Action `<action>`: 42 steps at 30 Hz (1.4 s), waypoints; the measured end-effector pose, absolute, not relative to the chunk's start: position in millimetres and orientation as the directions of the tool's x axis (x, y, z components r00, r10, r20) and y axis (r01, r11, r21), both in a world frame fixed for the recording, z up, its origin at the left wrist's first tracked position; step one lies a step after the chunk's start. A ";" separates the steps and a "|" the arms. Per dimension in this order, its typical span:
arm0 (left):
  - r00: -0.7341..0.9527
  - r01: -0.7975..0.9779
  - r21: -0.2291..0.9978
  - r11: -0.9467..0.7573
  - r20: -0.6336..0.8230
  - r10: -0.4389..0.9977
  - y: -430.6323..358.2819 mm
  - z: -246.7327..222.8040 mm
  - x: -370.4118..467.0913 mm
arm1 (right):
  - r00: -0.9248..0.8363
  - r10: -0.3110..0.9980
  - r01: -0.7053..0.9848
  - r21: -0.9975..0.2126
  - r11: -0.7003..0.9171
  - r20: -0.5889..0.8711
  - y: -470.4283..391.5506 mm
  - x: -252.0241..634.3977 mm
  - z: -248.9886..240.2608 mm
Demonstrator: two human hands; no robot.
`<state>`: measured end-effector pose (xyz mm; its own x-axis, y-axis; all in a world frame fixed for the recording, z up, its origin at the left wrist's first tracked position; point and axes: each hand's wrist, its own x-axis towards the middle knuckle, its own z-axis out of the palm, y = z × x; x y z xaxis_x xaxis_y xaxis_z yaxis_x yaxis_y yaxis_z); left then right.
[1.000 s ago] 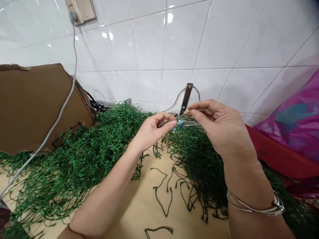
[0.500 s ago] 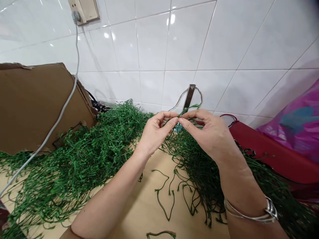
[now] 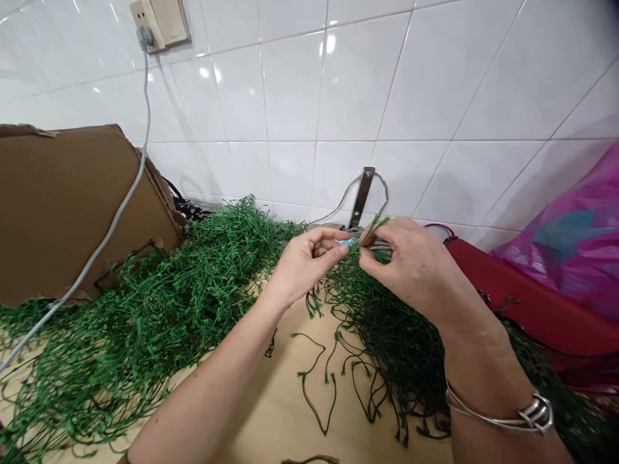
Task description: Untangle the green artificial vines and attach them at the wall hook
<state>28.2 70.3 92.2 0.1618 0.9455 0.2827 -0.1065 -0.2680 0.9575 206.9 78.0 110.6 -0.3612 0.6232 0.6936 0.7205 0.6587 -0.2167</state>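
Left hand (image 3: pixel 305 263) and right hand (image 3: pixel 414 265) met near a green cord (image 3: pixel 376 225)

The left hand pinched a light-blue piece (image 3: pixel 347 242); the right hand pinched the slim cord, its 2 or more frayed, brushy tips pointing upward. The cord was above the bench (image 3: pixel 271 415). Below lay a dark green heap (image 3: pixel 401 328); leftward, a brighter heap (image 3: pixel 188 303) beside a cardboard box (image 3: pixel 72 212).

You're indoors at a makeshift work spot, in a home or small workshop; the view can't settle which. White wall tiles (image 3: pixel 290 90) and a wall socket (image 3: pixel 141 14) face you, green cords (image 3: pixel 184 309) heap your pale tabletop (image 3: pixel 280 419), and a cardboard box (image 3: pixel 72 212), red handbag (image 3: pixel 527 290) and magenta plastic bag (image 3: pixel 541 225) crowd around.
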 end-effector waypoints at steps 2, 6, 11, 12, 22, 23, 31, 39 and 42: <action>0.176 -0.061 0.971 -0.232 0.240 0.955 68.0 90.6 35.0 | -0.381 0.590 0.745 -0.141 0.652 0.712 80.7 207.6 109.8; 0.160 -0.019 0.985 -0.172 0.173 0.972 64.6 84.7 45.0 | -0.314 0.687 0.785 -0.228 0.576 0.655 83.2 211.5 113.5; 0.094 0.075 0.994 -0.083 0.075 0.993 66.1 59.3 26.0 | 0.096 0.679 0.891 -0.367 0.268 0.728 81.5 270.8 124.1; 0.055 0.053 0.996 -0.077 0.074 0.996 66.2 53.4 21.1 | 0.131 0.649 0.911 -0.349 0.219 0.749 82.7 289.7 123.2; 0.153 0.126 0.953 -0.275 0.255 0.955 67.7 84.8 33.0 | 0.050 0.711 0.915 -0.318 0.250 0.702 55.0 283.1 141.1; 0.171 0.131 0.944 -0.302 0.279 0.945 68.6 89.9 34.3 | 0.054 0.712 0.873 -0.379 0.307 0.701 50.1 264.7 145.5; 0.233 0.129 0.911 -0.391 0.355 0.905 72.4 98.2 29.9 | -0.328 0.751 0.593 -0.494 0.636 0.574 69.6 216.0 124.7; 0.262 0.229 0.899 -0.373 0.312 0.913 77.0 92.0 28.8 | -0.363 0.699 0.803 -0.174 0.570 0.616 72.0 212.1 122.8; 0.252 0.203 0.914 -0.352 0.298 0.921 75.2 93.9 27.7 | -0.386 0.702 0.828 -0.112 0.550 0.599 82.5 222.0 120.8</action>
